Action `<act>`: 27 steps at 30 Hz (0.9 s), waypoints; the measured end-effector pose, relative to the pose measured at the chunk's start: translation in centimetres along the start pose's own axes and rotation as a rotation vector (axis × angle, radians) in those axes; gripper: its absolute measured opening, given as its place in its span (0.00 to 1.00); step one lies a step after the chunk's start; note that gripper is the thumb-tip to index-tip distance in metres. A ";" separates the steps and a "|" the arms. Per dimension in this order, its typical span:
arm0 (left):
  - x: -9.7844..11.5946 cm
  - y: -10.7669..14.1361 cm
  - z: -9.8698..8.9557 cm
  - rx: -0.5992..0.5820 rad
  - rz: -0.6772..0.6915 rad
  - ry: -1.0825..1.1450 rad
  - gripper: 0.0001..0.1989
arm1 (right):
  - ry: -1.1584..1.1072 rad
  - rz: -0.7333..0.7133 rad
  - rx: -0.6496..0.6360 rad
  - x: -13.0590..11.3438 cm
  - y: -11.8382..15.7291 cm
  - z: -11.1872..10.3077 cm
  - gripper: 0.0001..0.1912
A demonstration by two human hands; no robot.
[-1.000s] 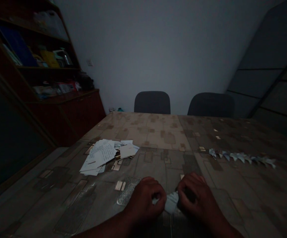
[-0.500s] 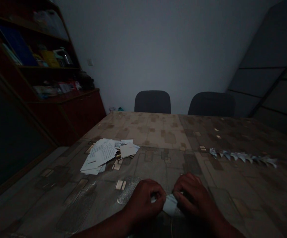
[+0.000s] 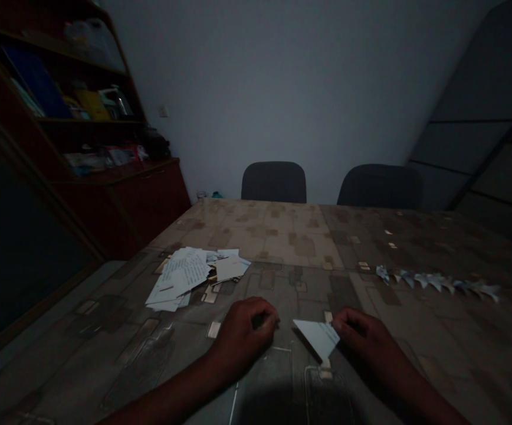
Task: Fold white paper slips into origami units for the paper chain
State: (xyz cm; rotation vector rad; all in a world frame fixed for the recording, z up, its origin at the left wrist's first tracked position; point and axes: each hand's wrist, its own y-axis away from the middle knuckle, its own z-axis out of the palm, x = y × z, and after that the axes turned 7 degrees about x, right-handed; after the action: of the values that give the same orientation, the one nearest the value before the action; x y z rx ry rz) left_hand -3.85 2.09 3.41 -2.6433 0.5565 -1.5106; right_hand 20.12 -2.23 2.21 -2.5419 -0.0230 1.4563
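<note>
A small white paper [image 3: 319, 337], folded into a triangle and faintly printed, is pinched at its right corner by my right hand [image 3: 364, 333]. It sits just above or on the table; I cannot tell which. Apart from the paper, on its left, my left hand [image 3: 249, 327] is curled with thumb and forefinger together and nothing showing between them. Beyond my left hand lies a loose pile of printed paper pieces [image 3: 183, 274]. Far to the right, a row of small folded paper shapes [image 3: 437, 281] runs across the tabletop.
A patterned cloth covers the table [image 3: 278, 227]. Two dark chairs, a left chair [image 3: 273, 182] and a right chair [image 3: 380, 186], stand at its far edge by the wall. A reddish cabinet [image 3: 150, 198] with loaded shelves is on the left. The room is dim.
My left hand has let go of the paper and drawn away to the left. My right hand has shifted slightly right with the paper, which now shows as a whole triangle.
</note>
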 end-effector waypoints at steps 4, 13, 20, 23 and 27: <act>0.0 0.3 0.4 -0.028 0.076 0.217 0.13 | -0.081 0.024 -0.060 -0.1 0.3 0.9 0.14; -0.6 0.2 1.5 -0.170 -0.156 0.478 0.16 | -0.061 0.023 -0.099 -0.4 1.1 1.4 0.18; -1.2 -0.4 0.5 -0.384 -0.290 0.763 0.21 | 0.143 -0.336 -0.070 -0.4 0.8 0.1 0.08; -1.0 -0.3 0.7 -0.392 -0.300 0.747 0.19 | 0.153 -0.458 -0.164 -0.7 1.1 0.2 0.11; -1.3 -0.2 1.2 -0.333 -0.316 0.716 0.16 | 0.161 -0.565 -0.244 -1.3 1.4 0.5 0.19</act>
State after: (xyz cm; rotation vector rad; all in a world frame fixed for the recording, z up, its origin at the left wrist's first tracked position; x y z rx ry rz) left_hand -3.34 2.55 1.78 -2.4179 0.4519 -2.7035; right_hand 18.94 -3.64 2.79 -2.5186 -0.8636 1.0743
